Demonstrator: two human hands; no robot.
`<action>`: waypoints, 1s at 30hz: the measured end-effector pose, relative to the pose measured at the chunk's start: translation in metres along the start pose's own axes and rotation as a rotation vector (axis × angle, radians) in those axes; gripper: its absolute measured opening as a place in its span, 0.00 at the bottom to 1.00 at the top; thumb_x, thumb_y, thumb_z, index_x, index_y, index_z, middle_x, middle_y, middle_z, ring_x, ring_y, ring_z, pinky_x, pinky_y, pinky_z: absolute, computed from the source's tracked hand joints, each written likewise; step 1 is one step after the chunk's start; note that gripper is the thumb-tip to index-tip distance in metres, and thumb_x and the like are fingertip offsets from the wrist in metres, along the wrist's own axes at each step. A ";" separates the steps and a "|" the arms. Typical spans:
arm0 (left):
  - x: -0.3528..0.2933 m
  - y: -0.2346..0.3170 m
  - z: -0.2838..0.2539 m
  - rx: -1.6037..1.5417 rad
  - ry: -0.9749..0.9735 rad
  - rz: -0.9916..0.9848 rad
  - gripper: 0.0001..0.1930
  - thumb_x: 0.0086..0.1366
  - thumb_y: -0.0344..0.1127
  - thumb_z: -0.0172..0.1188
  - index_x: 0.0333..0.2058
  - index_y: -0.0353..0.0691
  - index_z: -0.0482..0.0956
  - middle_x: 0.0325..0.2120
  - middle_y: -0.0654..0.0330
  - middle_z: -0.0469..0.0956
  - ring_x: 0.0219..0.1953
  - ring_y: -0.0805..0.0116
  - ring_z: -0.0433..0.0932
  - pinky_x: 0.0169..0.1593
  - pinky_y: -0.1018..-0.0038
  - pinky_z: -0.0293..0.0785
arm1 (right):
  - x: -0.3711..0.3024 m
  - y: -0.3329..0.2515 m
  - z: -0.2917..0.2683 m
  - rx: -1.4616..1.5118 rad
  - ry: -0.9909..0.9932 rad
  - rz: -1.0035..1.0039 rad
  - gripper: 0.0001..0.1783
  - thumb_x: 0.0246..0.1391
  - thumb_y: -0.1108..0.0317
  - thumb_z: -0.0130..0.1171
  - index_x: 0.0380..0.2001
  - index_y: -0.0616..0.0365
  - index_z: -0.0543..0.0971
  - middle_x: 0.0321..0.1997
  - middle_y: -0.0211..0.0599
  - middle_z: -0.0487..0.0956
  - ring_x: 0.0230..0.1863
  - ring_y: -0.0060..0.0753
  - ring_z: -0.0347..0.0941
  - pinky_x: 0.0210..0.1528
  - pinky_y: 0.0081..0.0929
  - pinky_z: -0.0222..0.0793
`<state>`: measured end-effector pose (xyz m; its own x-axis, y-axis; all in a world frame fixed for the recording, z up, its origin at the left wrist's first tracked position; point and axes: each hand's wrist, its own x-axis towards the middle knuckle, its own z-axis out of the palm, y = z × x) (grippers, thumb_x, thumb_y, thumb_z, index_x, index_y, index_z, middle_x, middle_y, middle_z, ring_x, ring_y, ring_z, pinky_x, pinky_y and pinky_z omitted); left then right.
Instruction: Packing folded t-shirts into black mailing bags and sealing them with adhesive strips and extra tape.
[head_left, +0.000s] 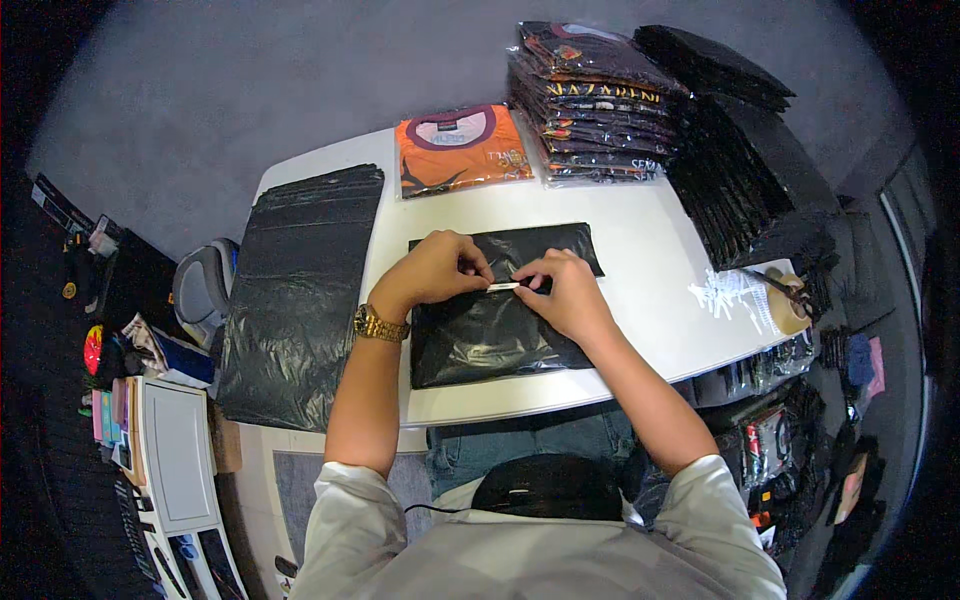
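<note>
So from the left: stack of black poly bags (pixel 295 290) draped over the white tabletop (pixel 660 250) edge. Mid-table there's a black mailer bag (pixel 490 335), flat. Left hand (pixel 435 268) and right hand (pixel 565 292) both rest on it, fingers pinched on a thin white strip (pixel 503 286) between them. Orange packaged shirt (pixel 460 150) and stacked dark packaged shirts (pixel 595 105) sit behind.
</note>
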<state>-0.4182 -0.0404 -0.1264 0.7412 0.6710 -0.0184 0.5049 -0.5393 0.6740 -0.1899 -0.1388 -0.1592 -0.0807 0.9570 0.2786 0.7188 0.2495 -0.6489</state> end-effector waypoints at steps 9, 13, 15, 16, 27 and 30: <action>0.000 0.001 -0.001 -0.101 0.156 0.020 0.07 0.56 0.32 0.74 0.34 0.40 0.91 0.31 0.57 0.85 0.36 0.64 0.81 0.43 0.68 0.76 | -0.007 0.001 -0.013 0.061 0.073 -0.102 0.11 0.46 0.74 0.74 0.36 0.54 0.88 0.34 0.39 0.81 0.43 0.47 0.76 0.50 0.40 0.75; 0.001 -0.003 0.006 -0.049 0.103 0.042 0.07 0.55 0.30 0.74 0.34 0.40 0.91 0.31 0.56 0.85 0.35 0.62 0.82 0.42 0.67 0.77 | -0.011 0.001 -0.011 -0.011 0.068 -0.145 0.10 0.46 0.73 0.74 0.35 0.55 0.88 0.36 0.39 0.80 0.45 0.47 0.75 0.52 0.40 0.74; 0.002 -0.002 0.008 -0.038 0.086 0.035 0.07 0.54 0.29 0.75 0.34 0.40 0.91 0.31 0.56 0.85 0.35 0.62 0.82 0.42 0.67 0.77 | -0.012 0.001 -0.009 -0.035 0.093 -0.189 0.09 0.46 0.74 0.74 0.34 0.55 0.88 0.35 0.38 0.81 0.43 0.45 0.76 0.50 0.38 0.75; 0.003 -0.002 0.009 -0.025 0.079 0.048 0.08 0.53 0.28 0.75 0.34 0.40 0.91 0.31 0.56 0.85 0.35 0.62 0.82 0.42 0.67 0.77 | -0.012 0.002 -0.009 -0.061 0.118 -0.234 0.09 0.45 0.74 0.75 0.34 0.55 0.89 0.35 0.36 0.81 0.42 0.43 0.76 0.48 0.36 0.75; 0.002 0.005 0.009 0.003 0.071 0.067 0.07 0.53 0.29 0.75 0.33 0.40 0.91 0.31 0.56 0.85 0.35 0.61 0.83 0.43 0.67 0.79 | -0.013 0.002 -0.009 -0.040 0.084 -0.191 0.06 0.47 0.73 0.73 0.31 0.55 0.87 0.37 0.39 0.80 0.45 0.47 0.75 0.53 0.40 0.74; 0.002 0.003 0.009 -0.004 0.063 0.059 0.07 0.53 0.29 0.75 0.33 0.40 0.91 0.31 0.55 0.86 0.36 0.61 0.84 0.43 0.67 0.79 | -0.013 0.000 -0.009 -0.048 0.085 -0.192 0.06 0.47 0.73 0.73 0.31 0.55 0.87 0.37 0.39 0.80 0.45 0.47 0.75 0.54 0.40 0.74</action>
<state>-0.4109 -0.0451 -0.1312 0.7402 0.6690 0.0678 0.4595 -0.5769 0.6753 -0.1826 -0.1528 -0.1570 -0.1621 0.8764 0.4535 0.7279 0.4165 -0.5448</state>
